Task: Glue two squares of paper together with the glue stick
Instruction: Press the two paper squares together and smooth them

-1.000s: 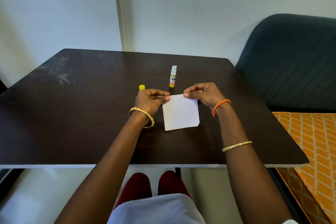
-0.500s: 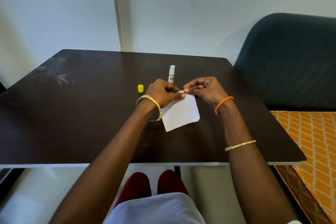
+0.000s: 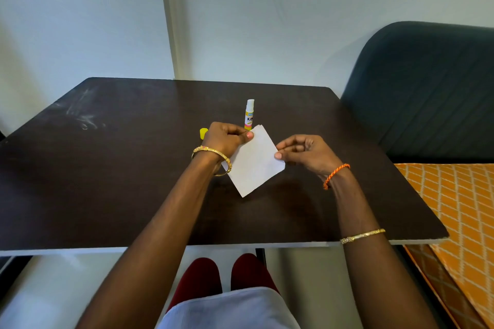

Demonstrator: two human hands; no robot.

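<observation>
Along the left edge of the dark worktop [image 3: 112, 195] I see pale scuff marks [image 3: 83, 115] toward the far left corner. Near the middle, the small yellow cap [image 3: 203, 133] sits on the surface just left of my left hand [image 3: 226, 139], partly hidden behind it. That hand is curled, thumb and fingers pinching the upper left edge of the white paper [image 3: 254, 163]. A gold bangle [image 3: 213, 157] rings that wrist. The paper is turned like a diamond, one corner pointing toward the near edge and one toward the far edge; whether it is one sheet or two laid together I cannot tell. Just beyond its far corner the glue stick [image 3: 249, 113] stands upright and uncapped, closer to the far edge than my hands are. My right hand [image 3: 304, 153] pinches the paper's right corner between thumb and fingertips, the other fingers loosely curled. An orange thread band [image 3: 335, 175] circles that wrist, with a gold bracelet [image 3: 362, 235] further up the forearm. Past the right edge are a dark chair back [image 3: 427, 93] and an orange patterned cloth [image 3: 454, 208].
</observation>
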